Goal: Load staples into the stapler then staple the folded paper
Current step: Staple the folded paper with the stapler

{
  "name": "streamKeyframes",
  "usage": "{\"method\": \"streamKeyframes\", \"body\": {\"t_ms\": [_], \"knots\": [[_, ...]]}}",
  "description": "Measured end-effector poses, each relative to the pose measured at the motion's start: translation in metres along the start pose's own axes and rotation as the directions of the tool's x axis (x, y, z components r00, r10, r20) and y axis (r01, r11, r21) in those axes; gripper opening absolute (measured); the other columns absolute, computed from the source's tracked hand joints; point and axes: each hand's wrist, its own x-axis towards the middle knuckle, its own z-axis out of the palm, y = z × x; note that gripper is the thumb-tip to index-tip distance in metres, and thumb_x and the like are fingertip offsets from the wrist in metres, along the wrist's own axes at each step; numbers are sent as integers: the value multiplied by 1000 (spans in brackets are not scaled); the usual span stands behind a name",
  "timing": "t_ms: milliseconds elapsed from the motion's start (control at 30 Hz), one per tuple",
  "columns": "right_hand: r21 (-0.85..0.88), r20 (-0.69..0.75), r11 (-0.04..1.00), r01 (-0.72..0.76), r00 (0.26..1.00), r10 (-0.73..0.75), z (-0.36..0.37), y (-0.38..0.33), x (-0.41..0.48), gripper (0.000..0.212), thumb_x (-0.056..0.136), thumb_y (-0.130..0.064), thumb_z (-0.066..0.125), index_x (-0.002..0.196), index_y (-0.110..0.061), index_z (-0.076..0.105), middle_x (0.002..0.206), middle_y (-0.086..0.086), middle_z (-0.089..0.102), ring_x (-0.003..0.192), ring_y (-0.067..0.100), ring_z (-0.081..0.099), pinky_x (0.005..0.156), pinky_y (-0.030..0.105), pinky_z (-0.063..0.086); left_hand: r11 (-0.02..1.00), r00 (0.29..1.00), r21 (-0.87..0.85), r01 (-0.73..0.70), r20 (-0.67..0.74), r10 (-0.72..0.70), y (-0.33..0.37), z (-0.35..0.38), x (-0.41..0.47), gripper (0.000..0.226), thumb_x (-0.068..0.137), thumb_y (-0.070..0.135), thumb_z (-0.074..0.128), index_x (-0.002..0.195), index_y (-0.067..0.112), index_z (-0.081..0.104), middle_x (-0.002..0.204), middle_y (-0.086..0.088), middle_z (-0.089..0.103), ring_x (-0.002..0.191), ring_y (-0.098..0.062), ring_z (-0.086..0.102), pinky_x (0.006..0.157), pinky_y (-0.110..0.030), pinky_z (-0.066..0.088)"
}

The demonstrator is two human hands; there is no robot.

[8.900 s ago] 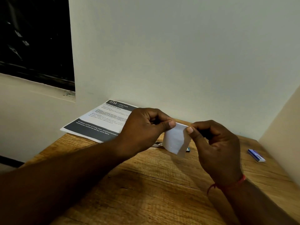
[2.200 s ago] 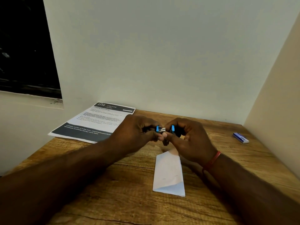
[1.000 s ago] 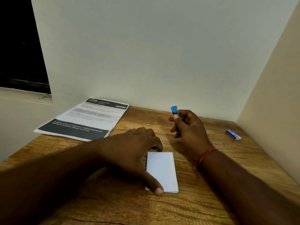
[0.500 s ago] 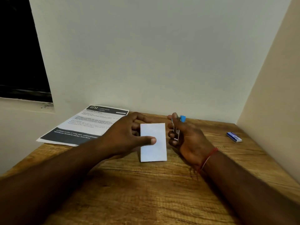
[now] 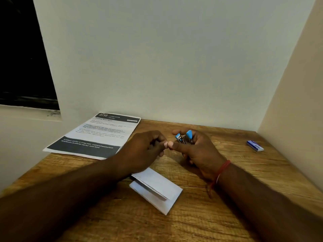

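Now right hand [image 5: 198, 151] grips small blue-tipped silver stapler [image 5: 183, 137]; left hand [image 5: 145, 147] curled, grasp unclear.

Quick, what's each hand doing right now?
Left hand: fingers curled; whether it pinches anything cannot be told.
Right hand: gripping the small blue-and-metal stapler.

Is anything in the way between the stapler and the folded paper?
Nothing visible. The right hand holds the stapler over the table; the folded paper lies nearer, only its far corner hidden under the left forearm.
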Motion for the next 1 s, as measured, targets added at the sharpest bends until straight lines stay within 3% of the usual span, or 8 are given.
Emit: {"method": "streamKeyframes", "body": {"t_ms": [167,300,400,467,633,767,867,1000], "knots": [[-58,-13,998,-35,999,34,-1,-5,-3,39,94,-19,87,130,-13,75,89,7,80,58,-2,65,54,14,52,997,926,73,29,373,-55,16,-23,-1,25,114,41,62,111,23,80,99,1,83,78,2,69,73,-17,53],[-74,-55,995,-74,996,70,-3,-5,0,34,94,-25,88,125,-18,76,85,6,76,56,7,53,45,17,43,932,762,350,-90,627,-162,27,-48,-2,55,78,74,88,126,50,75,121,26,72,118,1,68,102,-22,56],[-70,-58,993,-96,994,92,-2,-5,1,33,94,-28,88,124,-19,77,81,3,73,59,13,48,45,20,41,891,747,443,-100,625,-226,16,-37,5,72,51,92,90,116,67,68,106,36,69,107,-2,69,93,-27,61],[-78,-52,992,-103,994,99,-2,-5,0,32,94,-28,88,123,-18,77,79,2,72,60,13,48,45,21,41,886,725,453,-102,644,-245,21,-35,3,72,55,79,98,116,61,66,107,28,69,98,0,67,87,-32,62],[-43,19,998,-46,999,47,-2,-11,-6,39,90,-27,90,125,-14,77,86,8,71,57,4,55,51,17,47,907,814,401,-128,564,-135,26,-36,-3,32,85,59,92,104,37,78,102,15,72,90,-1,65,76,-23,52],[-34,107,999,-31,994,34,1,-11,-9,45,83,-32,94,124,-20,80,87,10,77,71,10,67,73,28,57,974,960,227,-8,274,-56,16,-31,3,17,100,44,82,89,31,79,78,24,72,72,7,62,64,-9,44],[-74,89,997,-11,996,18,1,-8,-7,37,89,-19,91,125,-16,79,73,-7,75,61,-2,67,61,15,54,989,984,147,8,175,-34,14,-26,2,13,103,32,81,91,30,84,84,26,78,80,10,69,69,-4,46],[-76,65,997,18,998,-13,-4,-11,-7,38,88,-11,91,125,-15,79,75,-1,72,50,-3,61,53,10,49,995,991,26,100,92,-102,12,-20,1,18,102,38,82,89,26,87,95,6,86,88,-10,80,72,-20,54]]}}
